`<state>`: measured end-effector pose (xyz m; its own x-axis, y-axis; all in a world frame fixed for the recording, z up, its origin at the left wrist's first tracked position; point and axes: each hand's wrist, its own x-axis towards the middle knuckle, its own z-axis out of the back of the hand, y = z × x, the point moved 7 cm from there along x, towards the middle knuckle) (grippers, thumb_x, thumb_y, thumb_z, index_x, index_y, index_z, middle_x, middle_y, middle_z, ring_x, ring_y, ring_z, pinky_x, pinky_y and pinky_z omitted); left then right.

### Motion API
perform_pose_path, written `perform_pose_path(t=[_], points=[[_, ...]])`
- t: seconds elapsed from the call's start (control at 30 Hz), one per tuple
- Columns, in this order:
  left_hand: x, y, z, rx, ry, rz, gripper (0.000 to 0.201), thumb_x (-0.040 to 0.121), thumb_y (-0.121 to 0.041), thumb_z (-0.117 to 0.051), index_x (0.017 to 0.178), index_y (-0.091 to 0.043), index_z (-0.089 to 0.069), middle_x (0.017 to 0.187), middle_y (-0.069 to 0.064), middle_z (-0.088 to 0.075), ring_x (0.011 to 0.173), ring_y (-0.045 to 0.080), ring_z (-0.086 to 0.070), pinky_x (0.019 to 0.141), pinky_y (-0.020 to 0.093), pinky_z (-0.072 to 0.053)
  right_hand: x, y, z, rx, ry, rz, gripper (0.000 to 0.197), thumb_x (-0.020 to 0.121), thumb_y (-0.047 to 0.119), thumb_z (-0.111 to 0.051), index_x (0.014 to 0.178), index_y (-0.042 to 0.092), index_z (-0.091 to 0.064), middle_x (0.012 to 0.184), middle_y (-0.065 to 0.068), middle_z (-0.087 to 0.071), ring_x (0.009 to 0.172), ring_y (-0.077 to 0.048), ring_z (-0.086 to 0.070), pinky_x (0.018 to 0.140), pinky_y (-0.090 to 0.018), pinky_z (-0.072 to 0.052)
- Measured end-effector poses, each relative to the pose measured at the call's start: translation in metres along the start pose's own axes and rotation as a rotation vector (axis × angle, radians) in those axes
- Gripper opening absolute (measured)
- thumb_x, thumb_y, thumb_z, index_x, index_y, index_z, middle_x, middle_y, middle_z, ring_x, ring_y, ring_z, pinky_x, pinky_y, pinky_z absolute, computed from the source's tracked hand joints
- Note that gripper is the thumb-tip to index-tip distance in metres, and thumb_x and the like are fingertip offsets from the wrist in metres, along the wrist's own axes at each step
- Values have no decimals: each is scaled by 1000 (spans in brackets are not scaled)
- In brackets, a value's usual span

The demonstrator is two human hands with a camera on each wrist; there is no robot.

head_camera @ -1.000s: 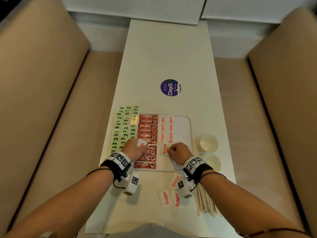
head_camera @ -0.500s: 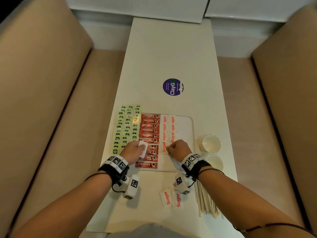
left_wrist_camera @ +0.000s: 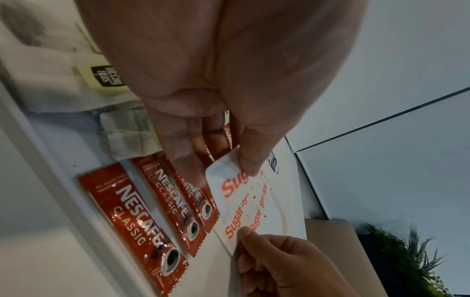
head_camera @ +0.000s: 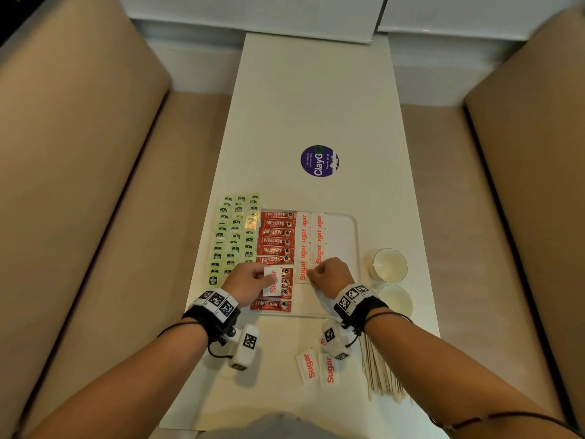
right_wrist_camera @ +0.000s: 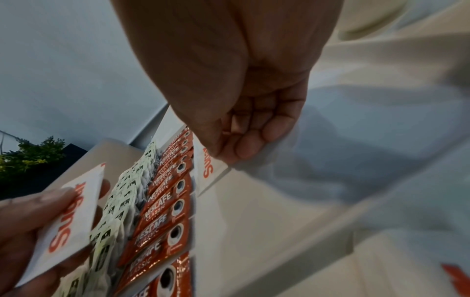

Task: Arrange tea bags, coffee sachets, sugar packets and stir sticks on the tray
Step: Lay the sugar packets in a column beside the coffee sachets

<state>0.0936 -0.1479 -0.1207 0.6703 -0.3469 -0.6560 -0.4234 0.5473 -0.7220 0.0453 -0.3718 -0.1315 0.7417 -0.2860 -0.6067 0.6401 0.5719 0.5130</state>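
Note:
My left hand [head_camera: 268, 280] hovers over the near coffee sachets and pinches a white sugar packet [head_camera: 272, 282] between thumb and fingers [left_wrist_camera: 248, 162]. My right hand [head_camera: 311, 274] has curled fingers and pinches the near edge of another sugar packet [head_camera: 302, 271] lying on the white tray [head_camera: 348, 236]. On the tray, red coffee sachets [head_camera: 277, 240] form a column, with sugar packets [head_camera: 311, 231] in two rows to their right. Green-tagged tea bags [head_camera: 234, 236] lie in rows at the left. Stir sticks [head_camera: 380, 372] lie on the table under my right forearm.
Two loose sugar packets [head_camera: 318, 369] lie on the table near its front edge. Two white cups [head_camera: 390, 264] stand right of the tray. A round purple sticker [head_camera: 319, 160] marks the table farther back. Beige benches flank the table.
My right hand slid its sugar packet a little farther up the tray, beside the coffee column. The left hand drew back slightly, and its packet now shows its printed face.

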Motion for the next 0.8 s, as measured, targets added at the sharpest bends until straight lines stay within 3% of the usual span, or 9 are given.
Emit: perform_pose_path(t=[0.07, 0.13, 0.2, 0.3, 0.37, 0.43, 0.6, 0.7, 0.8], points=[[-15, -19, -2, -32, -5, -3, 12, 92, -19, -71, 101, -12, -75, 96, 12, -77, 91, 26, -75, 82, 46, -62, -2, 0, 2, 11, -8, -4, 30, 93, 35, -68, 73, 14, -69, 74, 7, -67, 71, -12, -66, 57, -20, -45], [-15, -21, -4, -59, -5, 10, 11, 95, -8, -66, 102, -13, -73, 95, 6, -78, 88, 20, -76, 80, 41, -63, -3, 1, 4, 16, -18, 10, 36, 92, 40, -68, 70, 12, -66, 74, 5, -68, 69, -12, -66, 60, -24, -51], [-12, -18, -4, -58, -20, 21, 11, 95, -8, -66, 102, -14, -72, 94, 6, -78, 83, 20, -75, 79, 40, -62, -5, 3, 4, 27, -18, 37, 37, 93, 43, -67, 70, 14, -64, 78, 3, -70, 73, -14, -67, 70, -30, -56], [-8, -17, -6, -75, -28, 30, 10, 95, -8, -66, 103, -8, -72, 92, 10, -78, 78, 23, -72, 80, 40, -62, -13, 13, 1, 56, 30, 145, 28, 96, 41, -64, 80, 19, -69, 86, 3, -71, 80, -11, -65, 77, -30, -53], [-5, -20, -9, -71, -20, 11, 8, 94, -8, -66, 99, -8, -73, 91, 11, -78, 82, 30, -73, 84, 45, -61, -24, 24, 0, 60, 64, 231, 25, 99, 37, -60, 85, 19, -72, 82, 5, -71, 76, -8, -63, 75, -26, -49], [-4, -23, -11, -60, -23, -4, 6, 93, -8, -68, 95, -7, -73, 89, 15, -77, 80, 32, -72, 85, 49, -60, -33, 31, -1, 63, 83, 287, 27, 101, 33, -57, 78, 25, -67, 74, 9, -66, 68, -5, -59, 68, -21, -45], [4, -28, -17, 57, -27, -87, 14, 91, -12, -70, 89, 2, -70, 84, 29, -69, 72, 36, -70, 81, 55, -59, -36, 32, -8, 78, 73, 328, 29, 100, 31, -59, 71, 34, -59, 72, 13, -63, 70, -7, -60, 71, -24, -47], [7, -30, -23, 108, -27, -108, 14, 92, -13, -70, 87, 1, -70, 72, 17, -67, 65, 22, -66, 80, 49, -60, -37, 27, -8, 94, 65, 314, 30, 100, 29, -60, 70, 34, -57, 71, 15, -60, 70, -6, -59, 71, -23, -46], [6, -37, -28, 238, -47, -149, 17, 91, -18, -70, 83, -3, -70, 69, 7, -66, 64, 17, -62, 77, 41, -57, -38, 19, -6, 90, 72, 286, 23, 100, 27, -59, 78, 25, -63, 75, 12, -63, 68, -8, -58, 71, -25, -48]])
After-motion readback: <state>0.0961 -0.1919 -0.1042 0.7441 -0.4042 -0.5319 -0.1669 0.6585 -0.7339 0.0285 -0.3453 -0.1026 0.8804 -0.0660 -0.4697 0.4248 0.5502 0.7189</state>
